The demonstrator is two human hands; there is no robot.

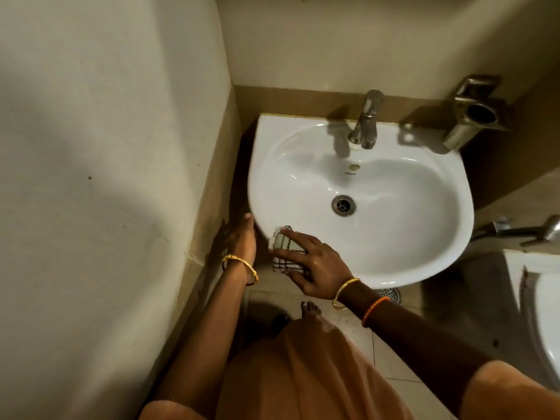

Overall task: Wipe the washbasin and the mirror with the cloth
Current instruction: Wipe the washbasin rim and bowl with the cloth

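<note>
A white washbasin (409, 213) is fixed to the back wall, with a metal tap (365, 122) at its rear and a drain (343, 205) in the bowl. My right hand (315, 268) presses a white cloth with dark checked lines (285, 247) flat against the basin's front left rim. My left hand (244, 237) rests against the basin's left outer edge, fingers together, holding nothing. No mirror is in view.
A beige wall stands close on the left. A steel holder (472, 116) is mounted on the wall right of the tap. Another tap (527, 230) and a white toilet (542, 313) are at the right. A floor drain (391, 295) lies under the basin.
</note>
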